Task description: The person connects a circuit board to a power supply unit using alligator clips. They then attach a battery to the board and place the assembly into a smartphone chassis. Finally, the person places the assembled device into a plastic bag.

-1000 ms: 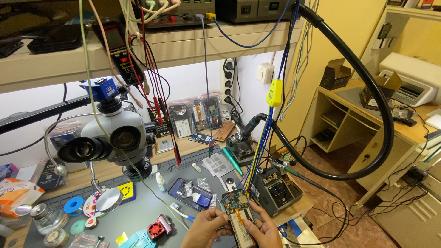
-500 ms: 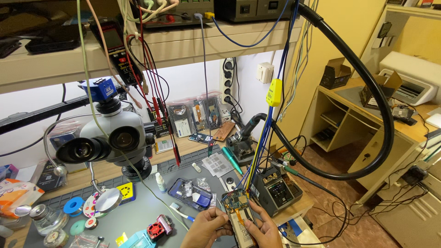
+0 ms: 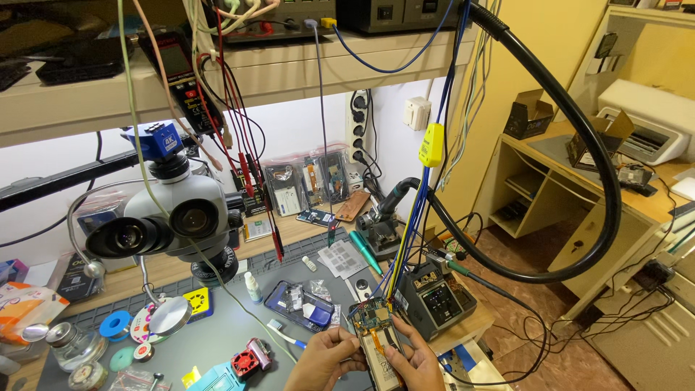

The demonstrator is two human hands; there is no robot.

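At the bottom centre I hold an opened smartphone (image 3: 378, 339) with its back cover off, its circuit board and battery showing. My left hand (image 3: 326, 358) grips its left edge with fingers at the board. My right hand (image 3: 414, 356) holds the right edge from below. A bundle of coloured wires (image 3: 405, 246) hangs down to the phone's top end. The phone sits over a grey work mat (image 3: 217, 340).
A stereo microscope (image 3: 170, 221) stands at left. A soldering station (image 3: 434, 297) is just right of the phone, with a hot-air handle in its stand (image 3: 384, 217) behind. Another opened phone (image 3: 300, 304), a small bottle (image 3: 253, 288), tape rolls and jars lie on the mat. A thick black hose (image 3: 579, 145) arcs at right.
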